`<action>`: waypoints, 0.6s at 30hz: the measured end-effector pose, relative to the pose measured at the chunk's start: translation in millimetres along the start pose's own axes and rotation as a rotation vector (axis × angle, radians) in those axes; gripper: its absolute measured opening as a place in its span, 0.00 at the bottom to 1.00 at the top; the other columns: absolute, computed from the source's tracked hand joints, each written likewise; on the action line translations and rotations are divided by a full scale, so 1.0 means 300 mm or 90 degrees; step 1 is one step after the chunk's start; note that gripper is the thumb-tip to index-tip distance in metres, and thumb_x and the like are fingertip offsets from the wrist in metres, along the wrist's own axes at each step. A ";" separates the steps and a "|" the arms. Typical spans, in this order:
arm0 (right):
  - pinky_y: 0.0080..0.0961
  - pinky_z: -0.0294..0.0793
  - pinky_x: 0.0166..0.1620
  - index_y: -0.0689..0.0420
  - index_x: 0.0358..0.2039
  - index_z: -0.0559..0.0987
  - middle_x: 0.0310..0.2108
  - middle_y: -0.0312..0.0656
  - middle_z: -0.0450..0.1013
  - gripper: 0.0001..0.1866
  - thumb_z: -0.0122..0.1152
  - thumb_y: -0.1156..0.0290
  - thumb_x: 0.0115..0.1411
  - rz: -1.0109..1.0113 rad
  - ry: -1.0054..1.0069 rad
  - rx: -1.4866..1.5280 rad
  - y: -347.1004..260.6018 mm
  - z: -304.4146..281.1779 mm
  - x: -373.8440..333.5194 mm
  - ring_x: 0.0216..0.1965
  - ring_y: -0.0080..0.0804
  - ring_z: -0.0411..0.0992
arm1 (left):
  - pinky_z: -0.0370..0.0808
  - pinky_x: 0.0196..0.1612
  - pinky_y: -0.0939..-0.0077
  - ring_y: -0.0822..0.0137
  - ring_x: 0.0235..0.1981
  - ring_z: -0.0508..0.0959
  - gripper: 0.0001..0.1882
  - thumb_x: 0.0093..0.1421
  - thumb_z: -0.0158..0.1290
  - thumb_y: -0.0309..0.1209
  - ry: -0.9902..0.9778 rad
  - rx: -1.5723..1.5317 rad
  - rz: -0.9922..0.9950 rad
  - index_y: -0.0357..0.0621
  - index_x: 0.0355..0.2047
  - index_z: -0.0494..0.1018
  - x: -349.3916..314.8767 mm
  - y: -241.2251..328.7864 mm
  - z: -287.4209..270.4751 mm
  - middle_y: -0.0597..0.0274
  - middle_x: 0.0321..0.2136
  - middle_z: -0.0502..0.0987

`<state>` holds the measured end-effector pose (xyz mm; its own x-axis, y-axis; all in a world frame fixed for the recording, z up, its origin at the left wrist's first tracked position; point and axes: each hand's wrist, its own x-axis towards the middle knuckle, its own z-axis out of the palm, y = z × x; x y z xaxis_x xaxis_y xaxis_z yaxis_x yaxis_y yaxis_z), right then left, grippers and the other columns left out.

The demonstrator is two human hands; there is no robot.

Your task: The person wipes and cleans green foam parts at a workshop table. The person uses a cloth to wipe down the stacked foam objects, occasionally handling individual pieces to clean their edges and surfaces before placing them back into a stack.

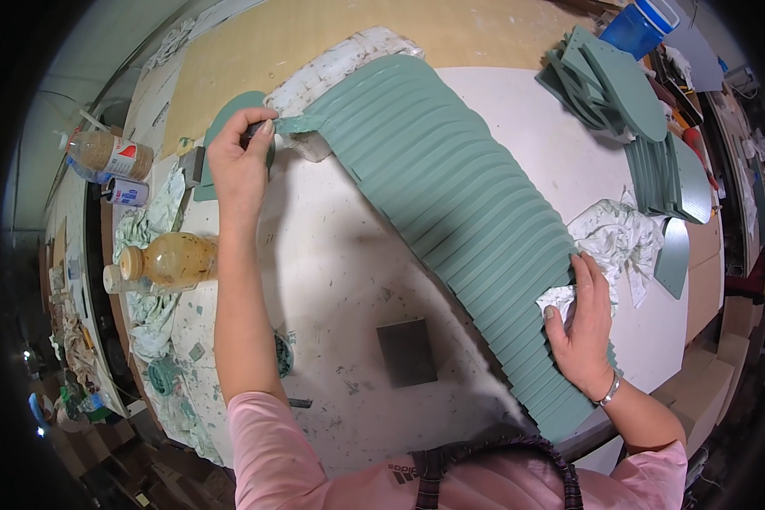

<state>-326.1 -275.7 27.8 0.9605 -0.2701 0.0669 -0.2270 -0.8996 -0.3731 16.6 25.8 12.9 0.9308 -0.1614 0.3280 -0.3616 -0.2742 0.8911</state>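
A long row of overlapping green flat pieces runs diagonally across the table, from the far middle to the near right. At its far left end, my left hand is closed around the dark handle of a putty knife. The knife's blade, smeared with green paste, touches the edges of the pieces there. On the right side of the row, my right hand grips a small white cloth against the pieces, fingers bent over them. Behind the far end lies a stained white wrapped bundle.
More green pieces are stacked at the far right, near a blue container. A crumpled cloth lies right of the row. Bottles, one of yellowish liquid, stand left. A dark rectangular block rests on the white tabletop.
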 end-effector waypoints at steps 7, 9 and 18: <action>0.49 0.58 0.64 0.64 0.66 0.59 0.63 0.63 0.58 0.39 0.61 0.68 0.55 0.001 0.003 -0.005 0.001 0.002 0.001 0.62 0.61 0.60 | 0.65 0.34 0.85 0.80 0.29 0.67 0.06 0.62 0.54 0.20 -0.005 0.034 0.022 0.38 0.39 0.78 -0.018 0.003 -0.002 0.74 0.28 0.73; 0.49 0.58 0.64 0.64 0.66 0.59 0.63 0.63 0.58 0.39 0.61 0.68 0.55 0.000 0.003 -0.005 -0.001 0.001 0.002 0.62 0.61 0.60 | 0.65 0.34 0.85 0.80 0.29 0.67 0.06 0.62 0.54 0.20 0.008 0.029 0.023 0.38 0.39 0.78 -0.025 0.016 -0.006 0.74 0.29 0.73; 0.49 0.59 0.64 0.65 0.66 0.59 0.63 0.63 0.58 0.39 0.61 0.69 0.54 0.002 0.003 -0.008 -0.005 0.001 0.002 0.62 0.61 0.60 | 0.64 0.36 0.88 0.82 0.31 0.68 0.06 0.63 0.53 0.20 -0.011 0.004 0.008 0.37 0.40 0.78 -0.059 0.026 0.004 0.75 0.31 0.73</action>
<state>-325.1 -274.5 28.1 0.9591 -0.2744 0.0697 -0.2321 -0.9030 -0.3616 -2.6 25.4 13.6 0.9253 -0.1811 0.3332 -0.3732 -0.2787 0.8849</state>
